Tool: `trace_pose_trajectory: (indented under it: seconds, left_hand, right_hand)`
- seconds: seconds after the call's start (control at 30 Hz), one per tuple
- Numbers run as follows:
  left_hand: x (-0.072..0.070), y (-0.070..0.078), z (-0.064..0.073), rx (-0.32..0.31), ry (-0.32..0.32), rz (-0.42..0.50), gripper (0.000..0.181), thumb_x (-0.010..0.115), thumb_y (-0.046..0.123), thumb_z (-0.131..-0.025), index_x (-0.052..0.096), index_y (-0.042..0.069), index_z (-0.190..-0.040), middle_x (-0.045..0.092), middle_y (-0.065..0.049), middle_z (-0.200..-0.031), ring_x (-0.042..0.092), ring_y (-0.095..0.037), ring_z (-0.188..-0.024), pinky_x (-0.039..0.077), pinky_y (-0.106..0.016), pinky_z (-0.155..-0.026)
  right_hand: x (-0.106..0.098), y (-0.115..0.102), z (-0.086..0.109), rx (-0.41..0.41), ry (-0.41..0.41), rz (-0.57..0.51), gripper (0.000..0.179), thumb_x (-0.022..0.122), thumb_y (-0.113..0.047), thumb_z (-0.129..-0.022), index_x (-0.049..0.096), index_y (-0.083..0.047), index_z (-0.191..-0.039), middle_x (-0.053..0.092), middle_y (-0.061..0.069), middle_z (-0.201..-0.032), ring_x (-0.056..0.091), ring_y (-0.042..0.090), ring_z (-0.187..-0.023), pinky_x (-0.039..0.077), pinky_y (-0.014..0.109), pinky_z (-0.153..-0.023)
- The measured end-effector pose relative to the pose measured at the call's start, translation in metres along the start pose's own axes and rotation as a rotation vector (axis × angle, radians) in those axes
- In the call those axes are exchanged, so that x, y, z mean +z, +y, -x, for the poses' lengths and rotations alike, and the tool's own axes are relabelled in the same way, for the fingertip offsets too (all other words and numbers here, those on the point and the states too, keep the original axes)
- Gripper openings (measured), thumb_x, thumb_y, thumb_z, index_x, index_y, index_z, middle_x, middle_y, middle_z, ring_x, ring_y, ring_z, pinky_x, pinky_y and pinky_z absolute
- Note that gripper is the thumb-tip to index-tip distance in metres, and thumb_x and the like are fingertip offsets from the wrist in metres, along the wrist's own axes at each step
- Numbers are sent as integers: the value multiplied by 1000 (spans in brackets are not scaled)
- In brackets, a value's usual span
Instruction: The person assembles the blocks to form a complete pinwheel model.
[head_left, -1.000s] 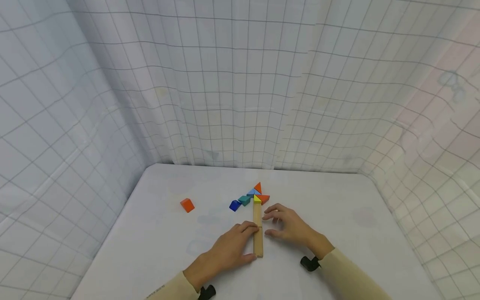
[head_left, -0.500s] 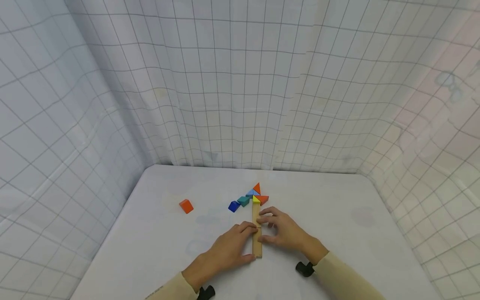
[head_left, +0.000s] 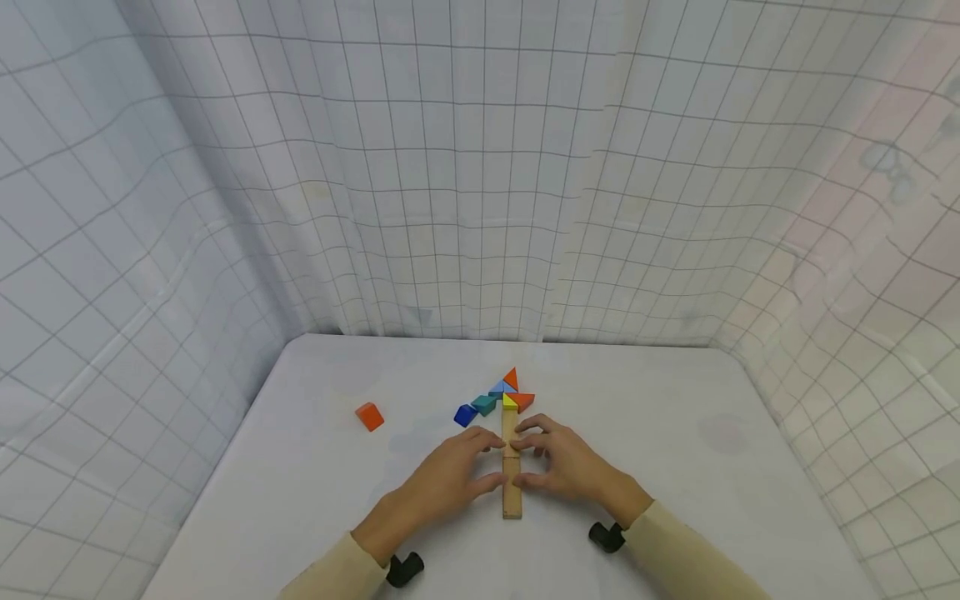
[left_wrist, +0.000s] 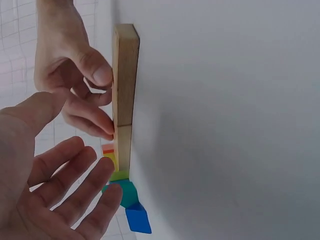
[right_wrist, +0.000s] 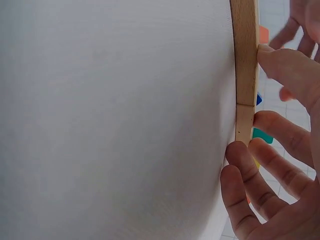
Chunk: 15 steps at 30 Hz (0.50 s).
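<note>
Two plain wooden blocks (head_left: 512, 487) lie end to end in a line on the white table, with a visible seam between them. My right hand (head_left: 566, 462) rests at the right side of this line; its thumb and fingertips touch the wood near the seam, as the right wrist view shows. My left hand (head_left: 442, 471) is on the other side, fingers spread and relaxed, thumb apart from the fingers. In the left wrist view its palm faces the blocks and holds nothing. A yellow triangular block (head_left: 510, 402) sits at the far end of the line.
Beyond the line, an orange-red block (head_left: 524, 402), light blue triangles (head_left: 502, 388) and an orange triangle (head_left: 512, 378) cluster together. A teal block (head_left: 484, 404) and a dark blue block (head_left: 465, 415) trail leftward. An orange block (head_left: 370, 416) lies alone at left. Gridded white curtains (head_left: 480, 208) surround the table.
My right hand has moved left until its fingertips reach the blocks. My left hand has let go of the near block and drawn back slightly, its thumb shifting farther up the line.
</note>
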<state>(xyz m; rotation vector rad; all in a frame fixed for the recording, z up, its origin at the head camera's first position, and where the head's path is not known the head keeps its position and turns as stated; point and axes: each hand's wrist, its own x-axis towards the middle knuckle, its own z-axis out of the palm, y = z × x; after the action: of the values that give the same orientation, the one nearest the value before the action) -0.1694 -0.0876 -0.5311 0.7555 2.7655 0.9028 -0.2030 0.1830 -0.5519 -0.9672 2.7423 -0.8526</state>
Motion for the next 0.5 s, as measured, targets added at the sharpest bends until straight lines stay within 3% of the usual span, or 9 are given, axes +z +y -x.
trace_pose_trajectory:
  seconds: [0.13,0.3,0.5]
  left_hand:
    - [-9,-3,-8,-30,126,-19,42,87,35,-108,77,14,-143,77,-4,-140,78,-24,-123,69,-48,-107]
    - [-16,-9,-24,-99,262,-76,38,90,30,-105,78,12,-137,76,-8,-137,76,-28,-125,67,-50,-112]
    - [-18,-16,-49,-198,295,-135,42,91,32,-104,76,13,-138,76,-11,-140,74,-29,-128,67,-48,-114]
  right_hand:
    - [0,0,0,-16,12,4,56,97,-42,-98,84,-11,-143,68,6,-156,70,9,-101,63,24,-88]
    - [0,0,-1,-19,13,1,54,97,-43,-98,85,-12,-141,68,3,-156,69,8,-102,62,24,-89]
    - [-1,0,-1,0,-2,-17,53,96,-45,-98,86,-14,-140,68,1,-155,66,6,-103,61,24,-90]
